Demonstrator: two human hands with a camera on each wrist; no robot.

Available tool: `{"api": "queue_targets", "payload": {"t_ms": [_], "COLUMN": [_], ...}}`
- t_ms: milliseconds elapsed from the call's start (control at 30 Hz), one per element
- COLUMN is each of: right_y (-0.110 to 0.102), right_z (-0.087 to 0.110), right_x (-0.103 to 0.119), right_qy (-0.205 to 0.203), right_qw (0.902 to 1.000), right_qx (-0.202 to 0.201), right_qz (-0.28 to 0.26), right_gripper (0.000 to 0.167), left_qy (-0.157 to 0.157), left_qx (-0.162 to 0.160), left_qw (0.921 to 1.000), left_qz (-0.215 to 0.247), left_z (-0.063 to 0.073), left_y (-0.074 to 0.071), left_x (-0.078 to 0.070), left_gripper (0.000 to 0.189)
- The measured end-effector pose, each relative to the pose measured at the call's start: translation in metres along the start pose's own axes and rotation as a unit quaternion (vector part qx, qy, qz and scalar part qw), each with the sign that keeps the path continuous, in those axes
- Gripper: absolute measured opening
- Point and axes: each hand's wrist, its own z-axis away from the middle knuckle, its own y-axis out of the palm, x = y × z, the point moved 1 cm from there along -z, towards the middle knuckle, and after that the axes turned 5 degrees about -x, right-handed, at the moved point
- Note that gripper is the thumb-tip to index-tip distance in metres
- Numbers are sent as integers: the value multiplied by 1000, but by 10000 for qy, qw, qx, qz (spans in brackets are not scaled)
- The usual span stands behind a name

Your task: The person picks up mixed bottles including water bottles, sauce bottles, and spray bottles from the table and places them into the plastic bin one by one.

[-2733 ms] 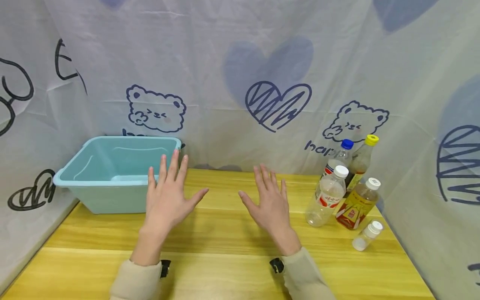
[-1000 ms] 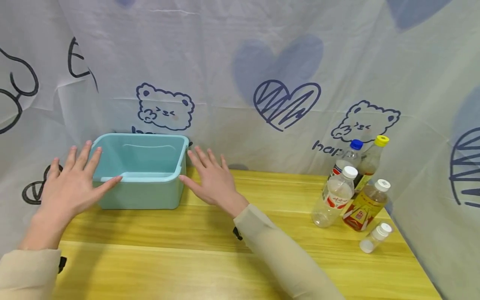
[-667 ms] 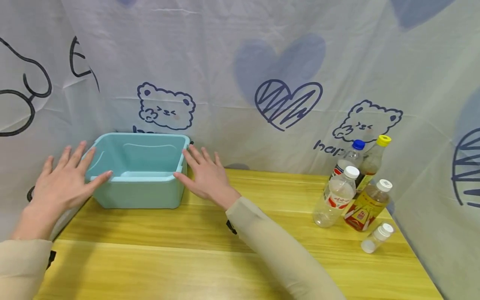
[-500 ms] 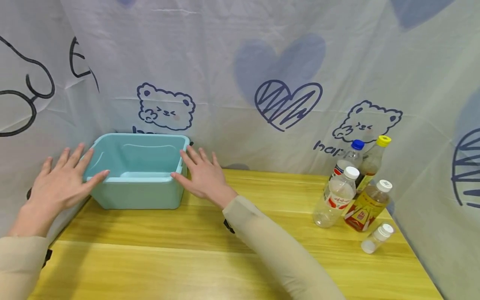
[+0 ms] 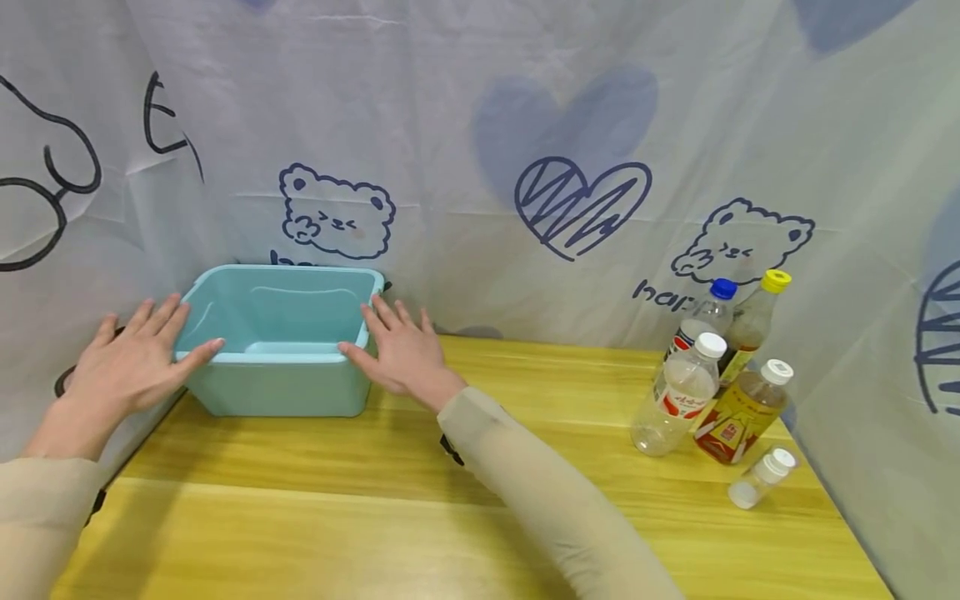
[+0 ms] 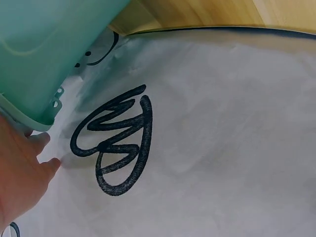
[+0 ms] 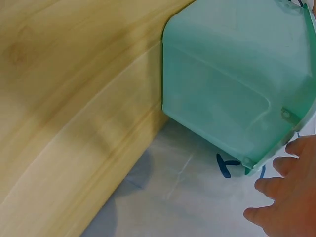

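Note:
A light-blue plastic bin (image 5: 285, 387) stands at the back left of the table, with nothing seen inside. My left hand (image 5: 131, 362) is at its left end, fingers spread and fairly straight, thumb over the front rim corner. In the left wrist view, the left hand's fingers (image 6: 42, 143) show just past the rim. At the right end, my right hand (image 5: 405, 350) has its thumb and fingertips right at the rim, fingers spread. The right wrist view shows the right hand's fingers (image 7: 271, 187) extended beside the rim, not curled round it.
At the right of the wooden table (image 5: 480, 458) stand a clear bottle with a white cap (image 5: 678, 396), a blue-capped bottle (image 5: 705, 317), a yellow-capped bottle (image 5: 753, 321), a yellow-labelled bottle (image 5: 742, 417) and a small white-capped bottle (image 5: 761, 479). Printed cloth (image 5: 450, 167) hangs behind and beside the table.
Both hands have moved left from mid-table to the bin's two ends and closed in on its rim. The bin and bottles keep their places; the view has shifted slightly.

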Motion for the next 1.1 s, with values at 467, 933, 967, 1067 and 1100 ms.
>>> {"api": "queue_targets", "payload": {"t_ms": [467, 933, 967, 1067, 1100], "right_y": [6, 3, 3, 3, 3], "right_z": [1, 10, 11, 12, 13], "right_x": [1, -3, -4, -6, -6], "right_qy": [-185, -226, -233, -235, -229], "right_qw": [9998, 9995, 9995, 9994, 9995], "right_qx": [-52, -101, -125, -168, -170], "right_qz": [-35, -174, -173, -163, -151], "right_gripper": [81, 81, 81, 80, 80], "left_qy": [-43, 169, 182, 208, 210], "left_qx": [52, 156, 157, 146, 135], "left_qw": [9998, 9994, 9994, 9993, 9993], "left_qz": [194, 259, 268, 286, 290], "left_z": [-2, 0, 0, 0, 0], "left_y": [9, 9, 9, 8, 8], "left_x": [4, -2, -2, -4, -5], "left_gripper": [98, 98, 97, 97, 97]}}
